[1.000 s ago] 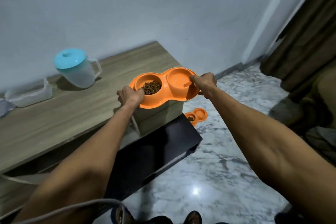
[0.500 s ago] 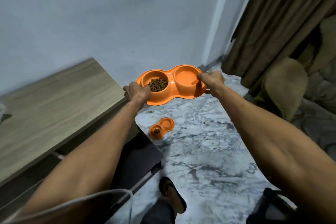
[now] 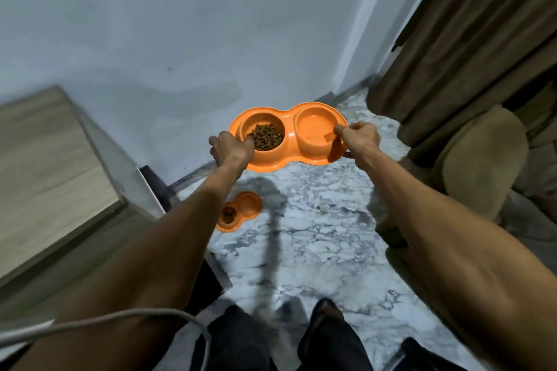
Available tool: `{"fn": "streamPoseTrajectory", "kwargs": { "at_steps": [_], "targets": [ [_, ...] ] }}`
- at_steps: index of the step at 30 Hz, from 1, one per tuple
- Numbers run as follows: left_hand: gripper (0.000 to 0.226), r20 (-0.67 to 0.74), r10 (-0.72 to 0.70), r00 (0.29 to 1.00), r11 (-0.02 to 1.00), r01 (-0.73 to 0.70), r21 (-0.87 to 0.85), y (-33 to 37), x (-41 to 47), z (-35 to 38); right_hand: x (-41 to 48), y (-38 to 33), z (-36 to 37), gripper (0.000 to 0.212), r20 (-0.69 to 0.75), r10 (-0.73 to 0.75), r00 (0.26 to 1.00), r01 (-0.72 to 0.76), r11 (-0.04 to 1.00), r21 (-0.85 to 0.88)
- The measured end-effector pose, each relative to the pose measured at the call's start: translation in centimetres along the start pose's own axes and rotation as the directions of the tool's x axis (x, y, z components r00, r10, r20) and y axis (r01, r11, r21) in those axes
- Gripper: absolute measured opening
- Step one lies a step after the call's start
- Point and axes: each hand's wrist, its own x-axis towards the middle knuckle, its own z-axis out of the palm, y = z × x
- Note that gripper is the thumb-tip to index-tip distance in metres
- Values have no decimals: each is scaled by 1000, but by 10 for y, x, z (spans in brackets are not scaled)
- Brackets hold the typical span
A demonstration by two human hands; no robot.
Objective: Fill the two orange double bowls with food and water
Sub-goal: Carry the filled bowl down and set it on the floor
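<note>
Wooden table (image 3: 45,159), brown curtain (image 3: 470,39), marble floor (image 3: 316,235)

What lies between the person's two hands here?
In the head view, the orange plastic double bowl spans the gap: left hand grips the end holding brown kibble, right hand grips the other end.

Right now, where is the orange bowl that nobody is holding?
The loose bowl sits on the marble floor, left of centre in the head view, below the left hand gripping the other bowl.
</note>
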Motion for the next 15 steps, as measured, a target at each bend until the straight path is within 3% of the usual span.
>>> {"fn": "streamPoseTrajectory", "kwargs": {
  "at_steps": [8,15],
  "targets": [
    [50,-91,-131,987,991,133,27,-28,89,135,169,56,72,55,189,4,982,10,997,-71],
    [53,-131,-277,952,961,278,-13,-125,180,306,330,176,166,51,299,-26,954,81,982,-172]
  ]
}}
